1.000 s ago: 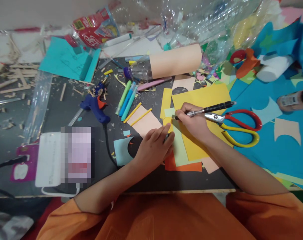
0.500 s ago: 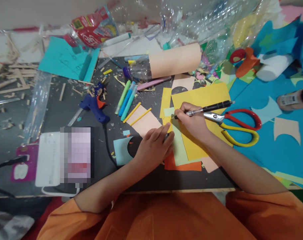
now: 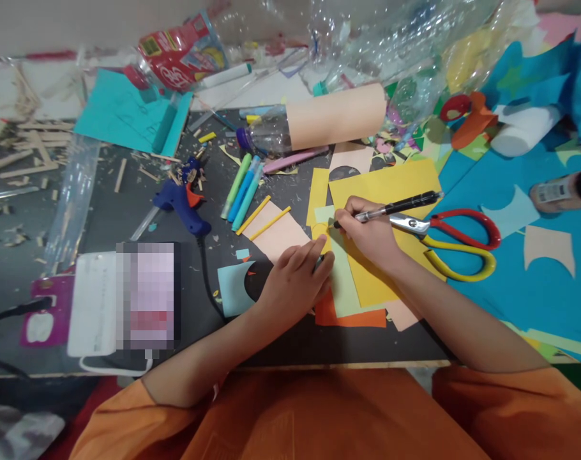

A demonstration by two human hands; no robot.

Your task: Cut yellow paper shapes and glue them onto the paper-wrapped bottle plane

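Observation:
My right hand (image 3: pixel 369 233) is closed around a black and clear pen (image 3: pixel 405 204), its tip down on a small yellow paper piece (image 3: pixel 320 231). Fingers of my left hand (image 3: pixel 297 278) press on that piece from the lower left, with a small dark object partly hidden among them. Beneath and beside the hands lie a pale green strip (image 3: pixel 343 284), a large yellow sheet (image 3: pixel 381 275) and an orange sheet (image 3: pixel 362 318). Red-and-yellow-handled scissors (image 3: pixel 463 245) rest just right of my right hand, blades partly covered by it.
A blue glue gun (image 3: pixel 182 207) with a cord lies left of several markers (image 3: pixel 245 191). A paper-wrapped bottle (image 3: pixel 336 116) is behind the hands. A phone (image 3: pixel 151 297) sits front left, blue sheets (image 3: pixel 501 294) at right, wood scraps (image 3: pixel 41 147) far left.
The pen's upper end has tilted very slightly; both hands otherwise hold the same place.

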